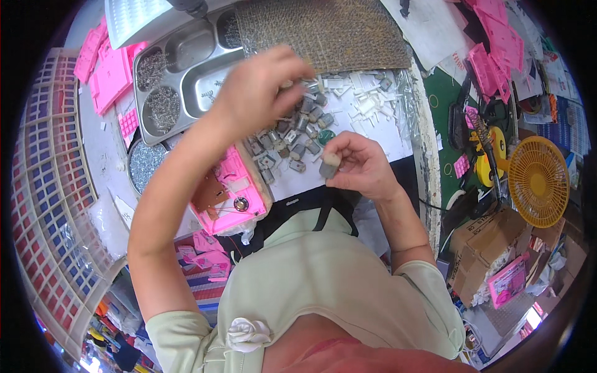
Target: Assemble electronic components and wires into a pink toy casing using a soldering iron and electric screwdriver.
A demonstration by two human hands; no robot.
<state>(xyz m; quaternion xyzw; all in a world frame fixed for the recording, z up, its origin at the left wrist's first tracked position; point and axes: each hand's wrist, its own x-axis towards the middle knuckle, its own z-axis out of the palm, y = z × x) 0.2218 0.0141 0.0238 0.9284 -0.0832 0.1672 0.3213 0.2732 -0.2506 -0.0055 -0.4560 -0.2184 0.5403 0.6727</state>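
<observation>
My right hand [367,166] pinches a small grey motor [329,166] with a whitish end between thumb and fingertips, just above the white worktop. My left hand [264,87] reaches over the far side of the motor pile, its bent fingers apart; a slight blur and the hand itself hide what lies under them. Many small grey motors [297,149] lie in a loose heap between the hands. Beyond my right hand lie white plastic parts [373,99] with thin stems. A round green piece [325,137] rests at the heap's edge.
A metal compartment tray [186,118] holds small screws. Beside it stands a bowl of tiny metallic pieces [147,166]. An open pink case [230,217] with inner parts sits near my left forearm. A brown textured mat [329,37] lies at the back, a yellow fan [538,180] far right.
</observation>
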